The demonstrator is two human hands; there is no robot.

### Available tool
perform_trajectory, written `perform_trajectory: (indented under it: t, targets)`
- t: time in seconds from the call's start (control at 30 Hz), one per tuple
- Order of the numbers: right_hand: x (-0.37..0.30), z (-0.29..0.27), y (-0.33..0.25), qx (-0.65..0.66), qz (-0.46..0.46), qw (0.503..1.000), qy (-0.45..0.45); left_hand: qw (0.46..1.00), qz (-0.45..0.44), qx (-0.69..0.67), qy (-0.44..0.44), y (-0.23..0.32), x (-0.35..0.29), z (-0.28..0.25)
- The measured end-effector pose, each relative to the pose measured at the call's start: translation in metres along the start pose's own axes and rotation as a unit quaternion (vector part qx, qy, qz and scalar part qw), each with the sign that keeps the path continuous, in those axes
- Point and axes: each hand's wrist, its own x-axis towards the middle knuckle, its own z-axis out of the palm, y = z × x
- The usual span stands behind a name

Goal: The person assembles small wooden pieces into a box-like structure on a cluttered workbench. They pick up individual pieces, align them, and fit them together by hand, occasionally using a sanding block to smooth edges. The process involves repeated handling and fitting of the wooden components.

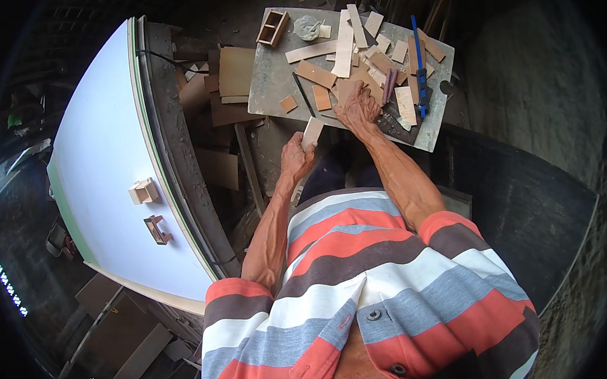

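A person in a shirt [404, 273] striped in coral, white, grey and dark brown works with bare forearms reaching forward over a cluttered bench. The left hand [296, 159], just short of the near edge, grips a pale wooden piece [313, 130] that juts up beyond the fingers. To the left, a broad white panel [102, 152] bears a small pale wooden frame [143, 191] and, nearer the person, a darker wooden frame [157, 230], set apart.

The right hand [359, 107] rests at the near side of the grey tabletop [265, 88], fingers bent down onto a tan wooden piece [346, 89]; whether they close on it cannot be told. Left of that hand lie an orange-brown rectangle [321, 98], a thin black rod [303, 95] and a small orange-brown square [288, 104]. On the right side of the tabletop, a long blue tool [417, 53] lies lengthwise beside scattered wooden offcuts.

Farther back, a long pale strip [343, 47] lies across other pieces. Near the far left corner sit a crumpled, whitish translucent lump [305, 28] and a small open wooden box [272, 28] with a divider.
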Motion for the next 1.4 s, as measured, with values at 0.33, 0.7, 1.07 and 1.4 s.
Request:
perform_trajectory:
  t: [0.33,0.7,1.07,1.4]
  targets:
    - [-0.022,-0.037,0.029,0.339,0.031,0.94,-0.033,0.996,-0.047,-0.048,-0.062,0.037,0.034,0.0]
    - [-0.061,-0.092,0.067,0.641,0.105,0.745,-0.149,0.988,0.073,0.113,-0.072,0.078,0.1,-0.004]
    - [-0.081,-0.085,0.093,0.582,0.202,0.78,-0.109,0.939,0.251,0.236,0.004,0.089,0.157,0.01]
    - [-0.079,-0.08,0.08,0.474,0.187,0.853,-0.115,0.903,0.256,0.339,0.066,0.075,0.18,0.021]
